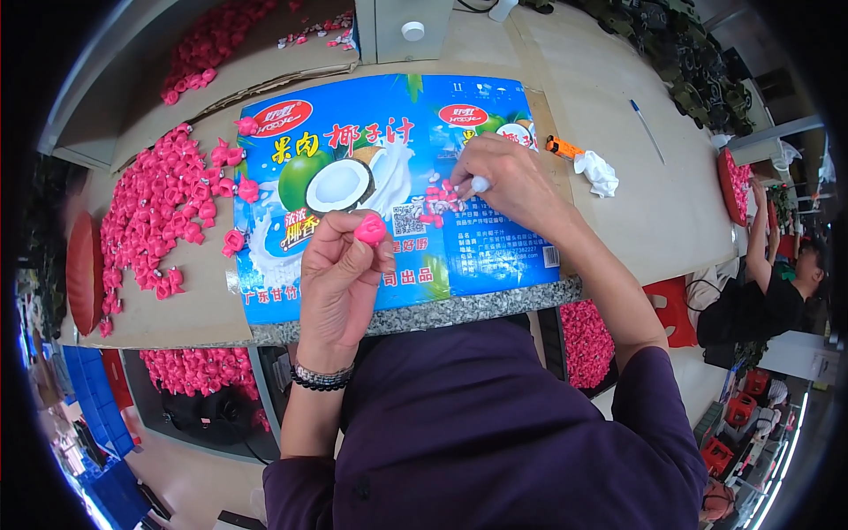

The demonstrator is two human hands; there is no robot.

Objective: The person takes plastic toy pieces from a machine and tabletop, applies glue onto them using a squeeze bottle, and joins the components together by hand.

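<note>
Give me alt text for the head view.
A person's left hand holds up a pink piece while the right hand, gripping a pale object, is at small pink and white bits on a blue cardboard sheet. A heap of pink pieces lies on the left.

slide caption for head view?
Left hand holds a rounded pink part; right hand grips a white-ended object near small pink-and-white pieces on coconut-printed cardboard.

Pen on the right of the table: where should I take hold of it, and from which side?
I'd pinch the pen mid-barrel from above, closing across its long sides. It is slim and straight, appears to lie flat on the table, and both long sides are exposed. The crumpled white tissue lies apart, to its left.
</note>
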